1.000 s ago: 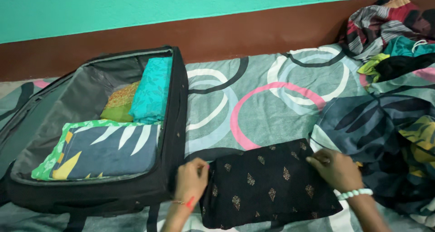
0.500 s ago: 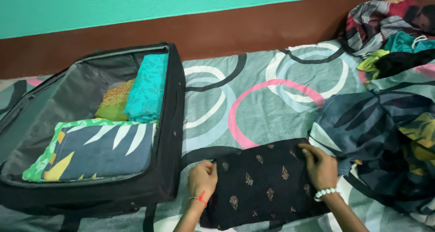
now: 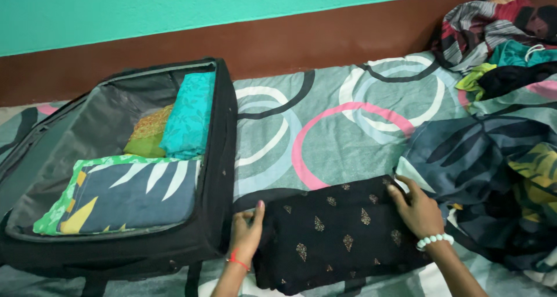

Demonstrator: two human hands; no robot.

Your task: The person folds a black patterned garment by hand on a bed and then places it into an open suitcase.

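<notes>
A folded black cloth (image 3: 336, 230) with small gold diamond marks lies on the patterned bedsheet (image 3: 325, 123) in front of me. My left hand (image 3: 246, 230) grips its left edge, fingers curled over the fold. My right hand (image 3: 415, 210), with a white bead bracelet at the wrist, holds its right edge near the far corner. Just to the left stands an open black suitcase (image 3: 223, 158). Inside it lie a folded teal cloth (image 3: 188, 114), a yellow-green cloth (image 3: 148, 131) and a dark blue leaf-print cloth with a green border (image 3: 127, 192).
A heap of loose clothes (image 3: 499, 36) fills the far right, with a dark leaf-print garment (image 3: 481, 158) spread beside my right hand. A brown and teal wall (image 3: 278, 18) runs along the back. The suitcase lid (image 3: 35, 152) lies open to the left.
Both hands have shifted on the black cloth: the left now grips its left edge with fingers over it, the right slid along the right edge. The cloth sits slightly squarer.
</notes>
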